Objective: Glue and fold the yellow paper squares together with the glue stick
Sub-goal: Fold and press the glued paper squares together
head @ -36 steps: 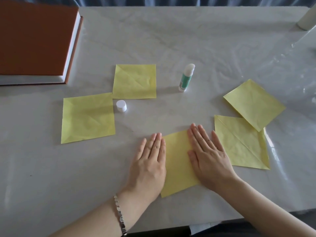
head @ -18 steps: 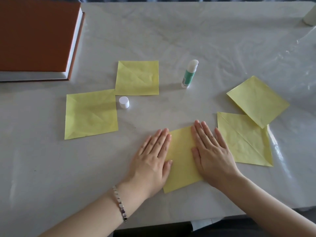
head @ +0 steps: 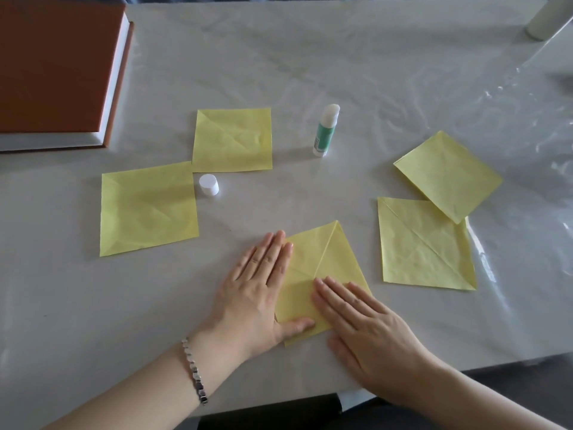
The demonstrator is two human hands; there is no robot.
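Note:
A folded yellow paper piece [head: 322,259] lies near the table's front edge, showing a crease from its top corner. My left hand [head: 257,293] lies flat on its left side, thumb across its lower part. My right hand [head: 362,324] presses flat on its lower right, fingers pointing up-left. Two yellow squares lie at the left: one [head: 148,209] nearer, one [head: 232,141] farther. Two more lie at the right, one [head: 424,246] partly under the other [head: 448,175]. The uncapped glue stick [head: 325,131] stands upright at centre back; its white cap [head: 209,185] sits between the left squares.
A thick orange-covered book [head: 55,69] lies at the back left corner. A white cylinder [head: 545,17] stands at the back right. Crinkled clear plastic sheeting [head: 527,125] covers the white table [head: 310,57], whose front edge runs just below my hands.
My right hand has slid down and back toward the front edge, uncovering the paper's top corner and crease. My left hand has shifted onto the paper's left side with its thumb spread over it.

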